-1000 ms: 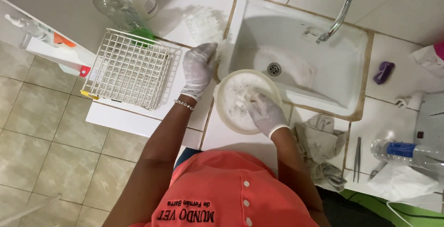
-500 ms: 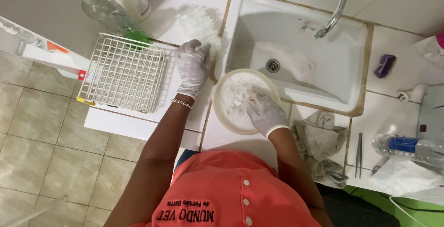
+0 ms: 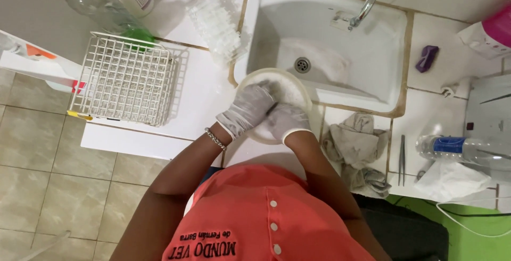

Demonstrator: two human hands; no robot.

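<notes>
Presently we note both hands gloved in white, working over a round pale bowl (image 3: 290, 88) that sits on the white tiled bench (image 3: 207, 88) at the front-left corner of the sink (image 3: 340, 37), its rim overlapping the sink edge. Left hand (image 3: 247, 109) lies across the bowl's near-left rim, fingers (image 3: 263, 93) curled narrow and reaching into the bowl; a beaded bracelet (image 3: 215, 138) shows at the wrist. Right hand (image 3: 285, 122) covers the bowl's near edge, just beside the left, w/ a thin dark item between the two hands; we cannot tell what it is, nor whether the right fingers are closed on it. Bowl contents look whitish, detail unclear.

Surroundings: white wire rack (image 3: 125, 77) on the bench, well left of the bowl; clear crumpled plastic (image 3: 215, 24) btwn rack and sink; glass bottle (image 3: 93, 0) at top left. Right of the sink: grey rag (image 3: 354, 144) near the right forearm, tweezers (image 3: 402, 157) beside it, plastic water bottle (image 3: 463, 149) lying on its side, small purple object (image 3: 427, 58) further back. Faucet (image 3: 367, 0) stands over the basin.
</notes>
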